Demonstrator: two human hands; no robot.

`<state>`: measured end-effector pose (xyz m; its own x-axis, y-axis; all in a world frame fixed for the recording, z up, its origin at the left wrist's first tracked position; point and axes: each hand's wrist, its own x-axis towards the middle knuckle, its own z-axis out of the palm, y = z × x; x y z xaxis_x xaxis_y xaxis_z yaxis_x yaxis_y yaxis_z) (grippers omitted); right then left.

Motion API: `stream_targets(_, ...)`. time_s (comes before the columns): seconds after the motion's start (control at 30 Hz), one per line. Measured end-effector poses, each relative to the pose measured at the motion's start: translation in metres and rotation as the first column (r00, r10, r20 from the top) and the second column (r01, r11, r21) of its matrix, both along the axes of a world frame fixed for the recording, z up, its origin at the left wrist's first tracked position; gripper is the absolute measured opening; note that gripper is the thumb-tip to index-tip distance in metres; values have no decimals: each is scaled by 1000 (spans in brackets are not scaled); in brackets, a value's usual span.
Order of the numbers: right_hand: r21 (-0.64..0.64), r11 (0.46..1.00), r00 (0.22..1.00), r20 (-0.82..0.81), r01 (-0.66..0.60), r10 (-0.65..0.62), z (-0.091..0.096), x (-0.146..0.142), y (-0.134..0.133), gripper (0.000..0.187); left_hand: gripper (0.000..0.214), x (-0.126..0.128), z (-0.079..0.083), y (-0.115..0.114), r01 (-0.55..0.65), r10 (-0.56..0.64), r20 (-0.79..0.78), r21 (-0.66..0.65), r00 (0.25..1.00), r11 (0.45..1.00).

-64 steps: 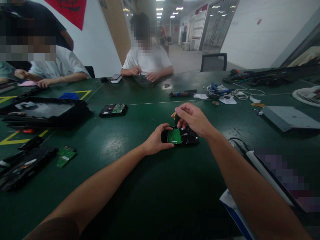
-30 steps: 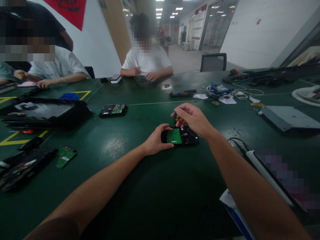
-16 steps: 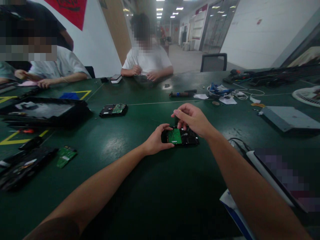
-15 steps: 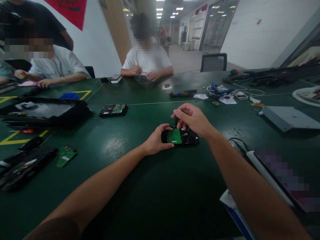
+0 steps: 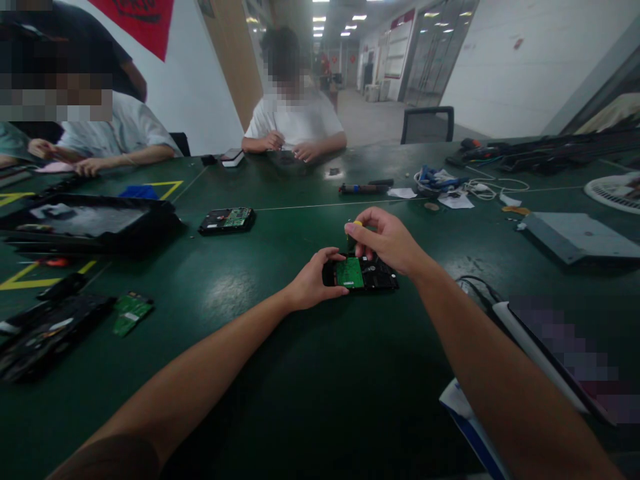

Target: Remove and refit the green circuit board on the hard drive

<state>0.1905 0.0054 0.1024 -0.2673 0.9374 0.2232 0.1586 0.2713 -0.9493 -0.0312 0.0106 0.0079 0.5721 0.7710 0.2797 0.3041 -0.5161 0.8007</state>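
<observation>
A black hard drive [image 5: 383,277] with a green circuit board [image 5: 350,273] on its upper face lies flat on the dark green table. My left hand [image 5: 320,280] grips its left end, thumb on the near edge and fingers on the far edge. Above the far edge of the drive, my right hand [image 5: 377,237] pinches a small screwdriver [image 5: 358,224] with a yellow end, held about upright. Its tip is hidden behind the fingers and the drive, so contact cannot be made out.
Another hard drive [image 5: 227,221] lies further left, near a black tray [image 5: 90,223]. A loose green circuit board [image 5: 133,312] is beside black parts at left. To the right are a grey metal box [image 5: 583,237] and a tablet-like device [image 5: 560,360]. A co-worker [image 5: 295,127] sits opposite.
The yellow end of the screwdriver now shows at my right fingertips, and those fingers have shifted slightly around it. My left hand and the hard drive stay in place.
</observation>
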Motion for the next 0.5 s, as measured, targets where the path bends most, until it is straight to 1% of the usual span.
stream_targets(0.13,-5,999,998,-28,-51,51,2,-1,-1,38,92,0,0,0,-4,4,1,-2,1000,1000)
stream_targets(0.23,3,999,998,-33,-52,52,3,-1,-1,36,91,0,-1,1,1,-1,3,2,1000,1000)
stream_targets(0.4,-73,994,993,-90,-79,72,1,-1,3,36,94,0,-3,2,-6,6,-8,6,1000,1000)
stream_targets(0.5,-88,993,993,-99,-79,71,1,-1,4,32,95,0,-3,2,-3,3,-8,10,1000,1000)
